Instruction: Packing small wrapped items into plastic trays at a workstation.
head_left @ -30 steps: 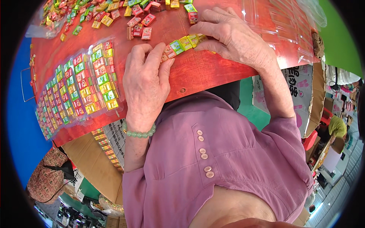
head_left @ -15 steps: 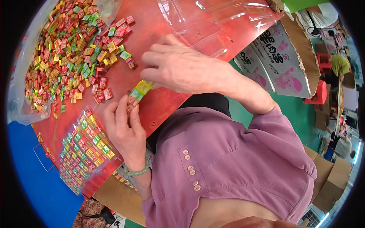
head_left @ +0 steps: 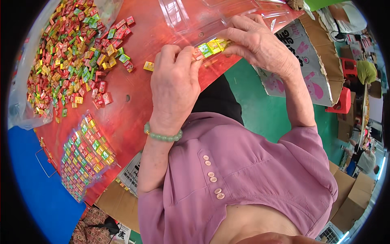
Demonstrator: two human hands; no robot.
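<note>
A short row of small boxes (head_left: 209,48) in red, green and yellow is pinched between my two hands above the red table's near edge. My left hand (head_left: 175,75), with a green bead bracelet at its wrist, closes on the red end. At the yellow end, the fingers of my right hand (head_left: 258,42) are closed too. One loose yellow box (head_left: 148,66) lies just left of my left hand. Close behind the row are clear plastic trays (head_left: 174,15); whether the row touches one I cannot tell.
A big heap of small coloured boxes (head_left: 73,61) spills from a clear bag (head_left: 20,105) at the left of the red table (head_left: 130,83). Nearer lie filled clear packs (head_left: 87,152). A printed carton (head_left: 294,61) stands at the right, with red stools (head_left: 341,99) beyond.
Both hands have moved right with the row of boxes, to beside the clear trays. The row is now held level by its two ends. A yellow box shows left of my left hand.
</note>
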